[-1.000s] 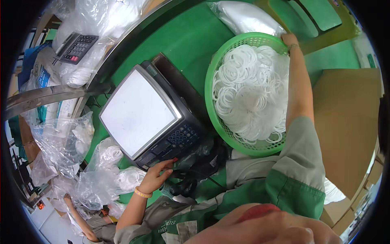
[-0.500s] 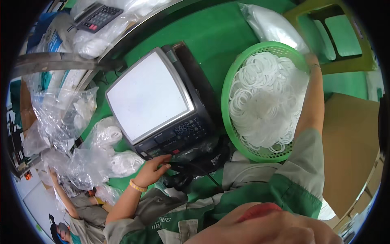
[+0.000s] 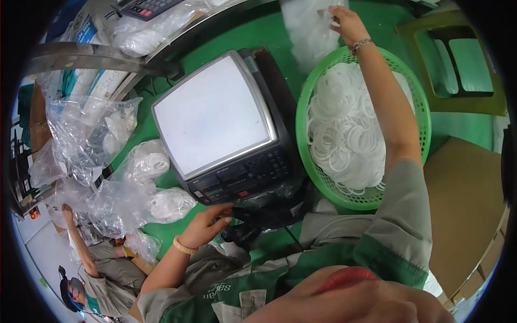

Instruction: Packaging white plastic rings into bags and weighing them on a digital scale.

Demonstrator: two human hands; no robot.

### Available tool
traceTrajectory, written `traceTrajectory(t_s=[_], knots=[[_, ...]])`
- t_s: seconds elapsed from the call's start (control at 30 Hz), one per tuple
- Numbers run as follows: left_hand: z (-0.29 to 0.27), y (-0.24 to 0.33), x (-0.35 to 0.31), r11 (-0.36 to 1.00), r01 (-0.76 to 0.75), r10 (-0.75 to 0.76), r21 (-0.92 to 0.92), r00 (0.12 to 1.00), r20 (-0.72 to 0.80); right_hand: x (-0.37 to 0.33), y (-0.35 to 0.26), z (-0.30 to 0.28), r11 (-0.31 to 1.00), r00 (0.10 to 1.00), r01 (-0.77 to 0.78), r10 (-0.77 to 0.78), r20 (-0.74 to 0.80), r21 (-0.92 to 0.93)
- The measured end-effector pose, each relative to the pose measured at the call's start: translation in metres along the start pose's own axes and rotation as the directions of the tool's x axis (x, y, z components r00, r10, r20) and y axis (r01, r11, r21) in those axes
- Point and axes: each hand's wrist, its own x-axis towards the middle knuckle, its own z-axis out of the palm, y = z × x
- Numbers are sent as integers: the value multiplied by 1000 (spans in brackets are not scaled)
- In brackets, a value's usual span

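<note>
At the far edge, beyond the basket, my right hand has its fingers closed on the edge of a clear plastic bag. Its forearm reaches across a round green basket heaped with thin white plastic rings. A digital scale with a pale square weighing plate stands left of the basket. By the scale's front edge, beside its keypad, is my left hand, fingers apart and holding nothing. Part of the rings lies hidden under my right arm.
Bags of white rings lie left of the scale, near crumpled clear bags. An olive plastic stool and a cardboard box are at the right. Another person works at lower left. A calculator sits far left.
My right hand has moved from the basket's far right rim to beyond its far side, and the clear bag has shifted left. My left hand stays by the scale. The view has shifted slightly.
</note>
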Motion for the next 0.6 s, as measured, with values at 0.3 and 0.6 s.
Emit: traceTrajectory(t_s=[0.3,0.6], knots=[[-7,-14,-1,992,50,-46,-112,998,38,-28,-1,-27,999,981,-3,-4,-192,-36],[-14,-18,-1,992,34,-26,-122,997,67,-79,11,-74,-5,887,286,-376,267,-958]])
